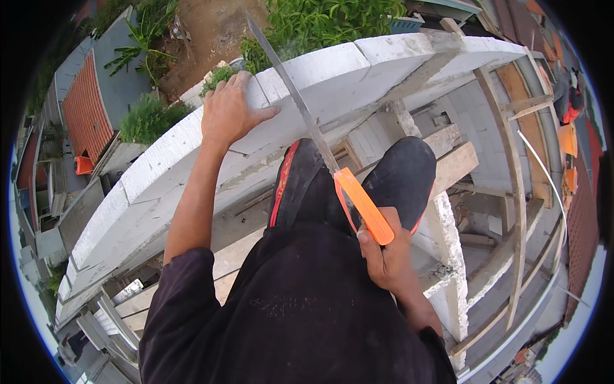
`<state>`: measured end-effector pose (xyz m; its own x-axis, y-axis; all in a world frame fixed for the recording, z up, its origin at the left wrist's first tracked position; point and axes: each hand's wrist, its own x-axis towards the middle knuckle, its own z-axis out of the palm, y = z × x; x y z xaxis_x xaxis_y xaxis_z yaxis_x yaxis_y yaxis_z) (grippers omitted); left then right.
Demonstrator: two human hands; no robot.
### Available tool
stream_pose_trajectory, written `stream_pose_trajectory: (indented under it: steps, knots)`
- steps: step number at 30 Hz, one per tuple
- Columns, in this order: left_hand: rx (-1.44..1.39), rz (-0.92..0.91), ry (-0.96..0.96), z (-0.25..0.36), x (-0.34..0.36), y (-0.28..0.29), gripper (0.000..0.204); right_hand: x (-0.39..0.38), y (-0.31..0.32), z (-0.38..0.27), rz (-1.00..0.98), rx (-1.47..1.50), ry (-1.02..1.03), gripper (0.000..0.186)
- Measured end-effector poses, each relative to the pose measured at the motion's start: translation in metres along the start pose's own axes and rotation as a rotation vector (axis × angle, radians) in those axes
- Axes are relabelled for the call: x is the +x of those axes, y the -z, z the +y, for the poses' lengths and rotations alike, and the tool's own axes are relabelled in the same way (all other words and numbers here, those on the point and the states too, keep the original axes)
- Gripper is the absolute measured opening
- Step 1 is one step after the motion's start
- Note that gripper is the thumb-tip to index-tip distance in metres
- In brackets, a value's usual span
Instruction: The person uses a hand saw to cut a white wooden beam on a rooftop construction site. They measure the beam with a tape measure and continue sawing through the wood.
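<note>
In my right hand (389, 256) is a hand saw, its orange handle (366, 208) closed inside my fingers. The long grey blade (295, 96) slants up and away to the left, crossing the top of a wall of white blocks (320, 69). Whether its teeth touch the block I cannot tell. Left of the blade, my left hand (231, 110) rests over the wall's top edge with the thumb spread toward the saw. The fingertips bend over the far side and are partly hidden. A narrow joint line (261, 91) shows between the left hand and the blade.
My dark-trousered knees (403, 173) are close behind the wall. Wooden planks (455, 168) run beside and under me. On the right are a rough block edge (453, 256) and timber framing (511, 192) above a drop. Beyond the wall lie bare ground and leafy plants (326, 22).
</note>
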<state>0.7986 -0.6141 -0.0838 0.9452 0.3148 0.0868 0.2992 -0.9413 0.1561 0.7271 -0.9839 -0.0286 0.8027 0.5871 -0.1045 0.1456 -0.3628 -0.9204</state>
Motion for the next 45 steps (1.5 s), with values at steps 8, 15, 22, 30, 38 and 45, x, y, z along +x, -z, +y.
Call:
stream_pose_trajectory:
  steps: [8,15,22,30,38,45]
  knots:
    - [0.021,-0.011,-0.01,0.006,0.004,-0.001,0.092,0.055,-0.008,-0.008,0.05,-0.053,0.057,0.033]
    - [0.024,0.042,-0.022,0.0,0.0,-0.006,0.095,-0.029,0.017,-0.004,0.01,-0.051,-0.025,0.034]
    - [0.006,0.008,0.001,0.008,0.001,-0.001,0.094,0.062,0.003,-0.017,0.028,0.066,-0.037,0.031]
    - [0.022,0.057,-0.038,-0.002,-0.001,-0.006,0.095,-0.028,0.012,-0.011,0.062,-0.019,-0.046,0.028]
    - [0.001,-0.023,0.016,0.001,0.0,0.001,0.092,0.039,-0.01,-0.003,0.081,-0.032,0.08,0.029]
    - [0.005,-0.012,0.009,0.005,-0.001,-0.003,0.093,-0.002,0.001,-0.008,0.072,-0.077,0.036,0.03]
